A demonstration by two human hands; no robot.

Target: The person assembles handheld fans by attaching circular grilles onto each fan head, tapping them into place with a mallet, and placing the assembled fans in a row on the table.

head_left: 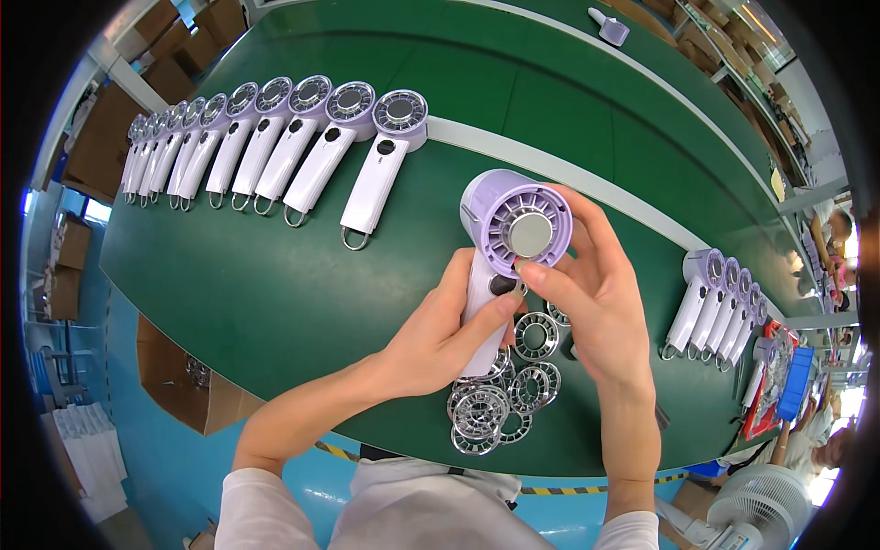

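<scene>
Rings (pixel 500 403) partly behind fan handle (pixel 483 295)

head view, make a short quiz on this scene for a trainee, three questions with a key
1. Which hand wraps the handle of the held fan?
A) the left hand
B) the right hand
C) neither hand

2. True or false: the left row of fans has more fans than the right row of fans.

3. Fill in the missing word: loose, round silver ____ lie in a pile on the green table, near the person.

Key: 1: A. 2: true. 3: rings.
</scene>
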